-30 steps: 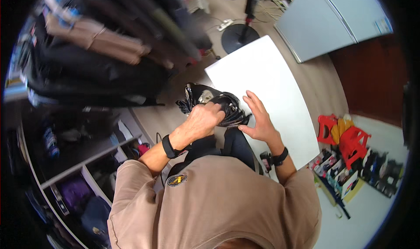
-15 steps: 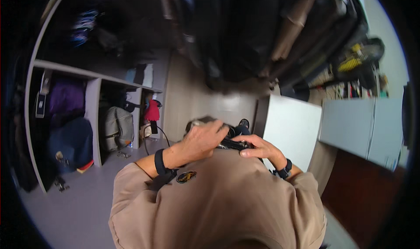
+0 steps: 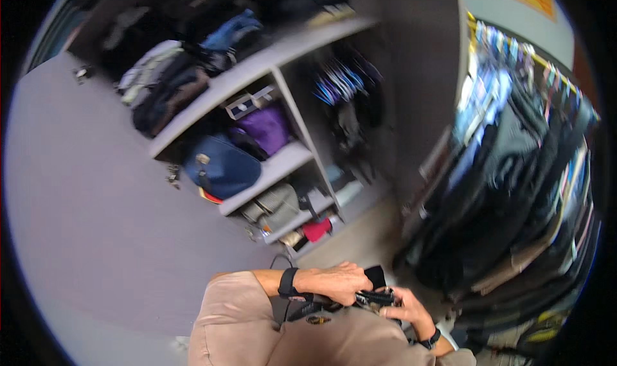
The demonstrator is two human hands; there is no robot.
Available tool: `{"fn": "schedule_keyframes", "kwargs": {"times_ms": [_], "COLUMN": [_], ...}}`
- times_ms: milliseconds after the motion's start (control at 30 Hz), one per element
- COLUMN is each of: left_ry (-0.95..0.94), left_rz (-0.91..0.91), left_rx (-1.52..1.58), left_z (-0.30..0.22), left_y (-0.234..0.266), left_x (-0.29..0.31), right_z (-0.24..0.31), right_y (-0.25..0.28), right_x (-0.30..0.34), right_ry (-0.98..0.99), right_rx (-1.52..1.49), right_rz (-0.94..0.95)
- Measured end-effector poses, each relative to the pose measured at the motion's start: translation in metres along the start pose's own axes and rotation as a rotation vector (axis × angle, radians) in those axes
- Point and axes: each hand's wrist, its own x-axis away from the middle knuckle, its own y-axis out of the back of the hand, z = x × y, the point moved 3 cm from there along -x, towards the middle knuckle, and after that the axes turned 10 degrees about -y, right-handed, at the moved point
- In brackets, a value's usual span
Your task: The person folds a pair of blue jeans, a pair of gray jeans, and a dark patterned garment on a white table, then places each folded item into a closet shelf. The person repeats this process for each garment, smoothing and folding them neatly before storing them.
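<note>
Close against my front, at the hem of a beige shirt, is a black bag-like item [image 3: 376, 296] with some shiny parts; its exact kind I cannot make out. My left hand [image 3: 337, 282] lies over its left side with the fingers bent onto it. From the right, my right hand [image 3: 409, 309] grips the other end, thumb toward me. A black flap [image 3: 375, 276] stands up beyond the left fingertips. Near the left wrist runs a dark webbing strap [image 3: 301, 311]. Each wrist wears a black band.
An open wardrobe on the left has shelves [image 3: 302, 41] with folded clothes, a navy cap-like item [image 3: 222, 167], a purple cloth [image 3: 267, 129] and a grey striped bag [image 3: 273, 205]. At the right, a rail [image 3: 546, 64] carries many hung dark clothes [image 3: 514, 186]. Pale doors stand at far left.
My view has swung left and up, bringing the wardrobe and hanging rail into sight; the white cabinet is gone from view. Both hands stay at the black item, the left now lower over it.
</note>
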Motion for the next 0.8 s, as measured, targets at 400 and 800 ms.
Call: {"fn": "schedule_keyframes", "kwargs": {"times_ms": [400,800], "left_ry": [0.203,0.084], "left_rz": [-0.034,-0.799], "left_rx": [0.478,0.28], "left_z": [0.026,0.034], "left_y": [0.186,0.437], "left_x": [0.097,0.214], "right_z": [0.12,0.361], "right_y": [0.0,0.022], "right_x": [-0.126,-0.209], "right_ry": [0.047,1.437], "right_rx": [0.28,0.636], "right_rz": [0.229,-0.84]}}
